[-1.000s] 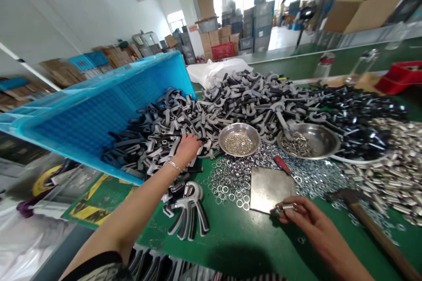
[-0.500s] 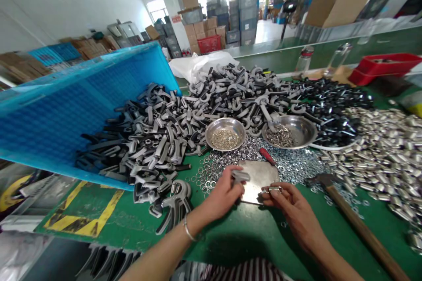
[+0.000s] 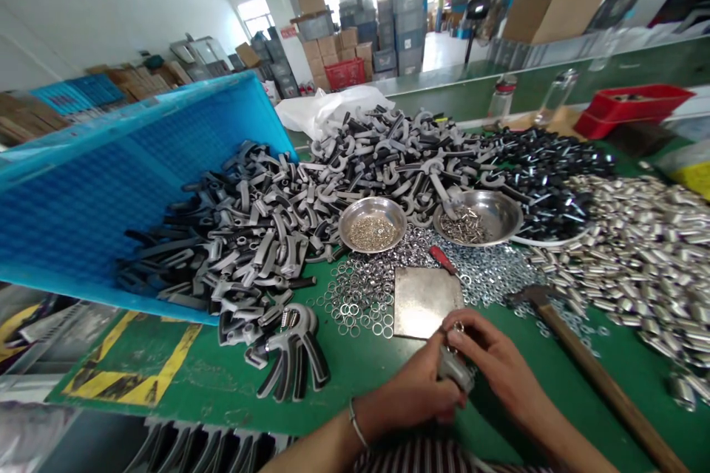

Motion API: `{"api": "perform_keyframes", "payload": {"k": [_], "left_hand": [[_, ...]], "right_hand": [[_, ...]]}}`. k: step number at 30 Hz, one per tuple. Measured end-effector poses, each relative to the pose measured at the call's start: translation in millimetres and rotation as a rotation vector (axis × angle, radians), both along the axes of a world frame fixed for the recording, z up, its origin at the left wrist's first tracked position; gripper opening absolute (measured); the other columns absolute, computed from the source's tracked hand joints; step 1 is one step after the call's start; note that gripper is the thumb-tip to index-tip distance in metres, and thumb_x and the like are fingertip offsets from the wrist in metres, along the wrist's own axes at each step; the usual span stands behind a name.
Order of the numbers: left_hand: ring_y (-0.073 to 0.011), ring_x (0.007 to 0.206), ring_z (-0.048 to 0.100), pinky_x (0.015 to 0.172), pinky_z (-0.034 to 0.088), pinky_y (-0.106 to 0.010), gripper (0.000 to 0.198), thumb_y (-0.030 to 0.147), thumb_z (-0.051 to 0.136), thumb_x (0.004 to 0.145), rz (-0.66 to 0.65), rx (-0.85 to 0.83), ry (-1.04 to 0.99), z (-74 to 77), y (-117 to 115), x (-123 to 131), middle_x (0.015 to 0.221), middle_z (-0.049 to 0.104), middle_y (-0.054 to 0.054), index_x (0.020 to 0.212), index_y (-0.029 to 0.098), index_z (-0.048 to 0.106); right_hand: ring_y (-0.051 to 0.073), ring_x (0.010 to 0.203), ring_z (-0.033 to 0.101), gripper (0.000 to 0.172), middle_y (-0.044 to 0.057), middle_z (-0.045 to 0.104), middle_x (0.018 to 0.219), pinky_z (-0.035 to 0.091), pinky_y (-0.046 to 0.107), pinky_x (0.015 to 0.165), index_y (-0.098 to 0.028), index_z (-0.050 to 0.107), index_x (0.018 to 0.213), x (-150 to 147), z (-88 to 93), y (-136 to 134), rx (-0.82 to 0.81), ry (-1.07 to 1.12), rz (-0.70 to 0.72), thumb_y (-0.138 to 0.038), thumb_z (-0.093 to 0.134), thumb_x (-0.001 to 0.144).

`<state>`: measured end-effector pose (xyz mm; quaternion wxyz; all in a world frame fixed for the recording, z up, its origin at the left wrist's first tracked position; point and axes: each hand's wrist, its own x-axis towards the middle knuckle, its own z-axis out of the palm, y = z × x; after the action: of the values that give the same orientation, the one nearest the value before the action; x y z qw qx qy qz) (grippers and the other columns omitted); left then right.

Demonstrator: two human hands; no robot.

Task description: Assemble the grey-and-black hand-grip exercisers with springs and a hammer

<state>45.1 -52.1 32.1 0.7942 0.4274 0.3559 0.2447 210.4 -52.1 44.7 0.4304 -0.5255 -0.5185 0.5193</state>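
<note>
My left hand (image 3: 407, 392) is closed around a grey plastic handle piece (image 3: 455, 371), held low in front of my body. Close against it, my right hand (image 3: 496, 358) pinches a small metal spring (image 3: 458, 327) near the top of that piece. Fingers partly cover both parts, so whether the spring sits in the piece cannot be made out. Just beyond the hands lies a flat metal plate (image 3: 424, 301). Several assembled grey-and-black hand grips (image 3: 296, 355) with springs rest on the table to the left.
A hammer (image 3: 588, 355) lies at right beside piled metal cylinders (image 3: 654, 251). Loose rings (image 3: 360, 288) surround the plate, with a red-handled tool (image 3: 442, 260) behind it. Two steel bowls (image 3: 403, 225) (image 3: 513, 225) hold small parts. A blue crate (image 3: 183, 118) spills grey handles leftward.
Both hands have moved from above the plate toward my body and come together. The handle piece and the spring are now side by side, and the plate is uncovered.
</note>
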Motion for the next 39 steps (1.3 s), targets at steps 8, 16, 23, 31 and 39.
{"api": "perform_keyframes", "payload": {"k": [8, 16, 23, 31, 39], "left_hand": [[-0.0043, 0.038, 0.037, 0.037, 0.028, -0.018, 0.030, 0.046, 0.058, 0.087, 0.060, -0.158, -0.176, 1.3, -6.3, -0.5, 0.071, 0.067, -0.004, 0.091, 0.018, 0.049], [-0.0085, 0.053, 0.057, 0.053, 0.044, -0.021, 0.032, 0.048, 0.058, 0.089, 0.392, 0.096, -0.007, 8.0, 39.3, -5.9, 0.087, 0.073, -0.008, 0.091, 0.016, 0.054], [-0.0071, 0.050, 0.047, 0.048, 0.039, -0.019, 0.034, 0.050, 0.054, 0.093, 0.596, 0.405, 0.243, 14.1, 59.6, 4.3, 0.084, 0.071, -0.004, 0.089, 0.017, 0.057], [-0.0174, 0.092, 0.059, 0.087, 0.047, -0.031, 0.029, 0.043, 0.041, 0.101, 0.489, 0.623, 0.329, 18.4, 38.6, 12.1, 0.100, 0.064, -0.007, 0.102, 0.019, 0.058], [-0.0199, 0.095, 0.056, 0.092, 0.043, -0.035, 0.025, 0.039, 0.037, 0.102, 0.448, 0.708, 0.491, 13.9, 30.6, 12.3, 0.100, 0.060, -0.008, 0.102, 0.019, 0.052]], "right_hand": [[0.024, 0.085, 0.061, 0.027, 0.007, 0.068, 0.089, 0.048, 0.037, 0.080, -0.022, 0.067, 0.094, 56.6, -10.8, 35.1, 0.162, -0.435, 0.248, -0.041, 0.048, 0.097], [0.030, 0.083, 0.055, 0.015, 0.015, 0.064, 0.081, 0.040, 0.041, 0.077, -0.016, 0.065, 0.077, 107.5, -32.1, 107.5, 0.450, -1.322, 0.151, -0.018, 0.055, 0.088], [0.027, 0.082, 0.059, 0.023, 0.014, 0.066, 0.084, 0.045, 0.039, 0.078, -0.017, 0.066, 0.078, 114.0, -23.4, 102.3, 0.426, -1.236, 0.153, -0.021, 0.049, 0.092], [0.019, 0.084, 0.064, 0.030, 0.003, 0.070, 0.093, 0.053, 0.035, 0.080, -0.022, 0.067, 0.103, 18.1, -3.6, 27.6, -0.172, 0.297, 0.119, -0.044, 0.072, 0.083], [0.011, 0.060, 0.054, 0.029, -0.002, 0.061, 0.072, 0.046, 0.024, 0.057, -0.020, 0.063, 0.082, -6.7, -15.3, 19.3, -0.406, 0.681, 0.118, -0.048, 0.072, 0.084]]}}
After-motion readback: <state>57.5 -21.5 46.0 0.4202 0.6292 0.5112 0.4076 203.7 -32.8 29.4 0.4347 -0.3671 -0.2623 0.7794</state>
